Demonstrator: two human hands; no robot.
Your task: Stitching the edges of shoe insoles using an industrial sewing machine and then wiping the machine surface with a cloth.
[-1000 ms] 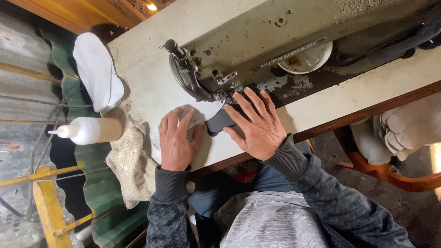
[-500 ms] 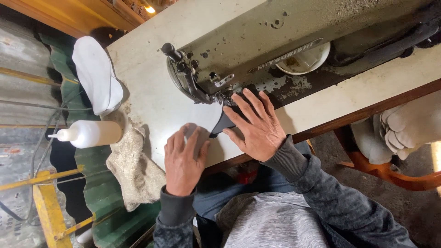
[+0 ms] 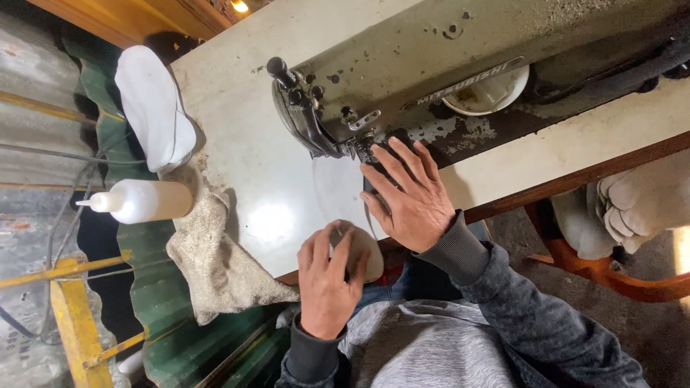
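left fingers: left hand (image 3: 327, 284) curled over a small pale piece (image 3: 361, 248), fingers (image 3: 338, 248) clamped on its top, at the near edge of the bench (image 3: 244, 165)
right fingers: right hand (image 3: 410, 197) flat, fingers (image 3: 392, 169) spread apart, pressing a dark piece (image 3: 374, 154) just beside the needle area of the sewing machine (image 3: 402, 79); gripping nothing
piece position: pale piece sits half over the near bench edge, right hand just to its right
surroundings: squeeze bottle (image 3: 144, 201) on its side at far left, rag (image 3: 215, 262) draped over the bench edge, white shoe form (image 3: 152, 108) further away on the left
risk 1: right fingertips are very near the presser foot; if the machine runs, likely a pinch or needle strike
risk 2: pale piece overhangs the edge; a loose grip could let it drop to the lap or floor
risk 3: dark piece could skew under the foot if the flat hand slips
change: left hand has pulled nearer the body, off the bench middle toward the near edge, carrying the pale piece; right hand stays planted by the needle; bottle, rag and shoe form unmoved
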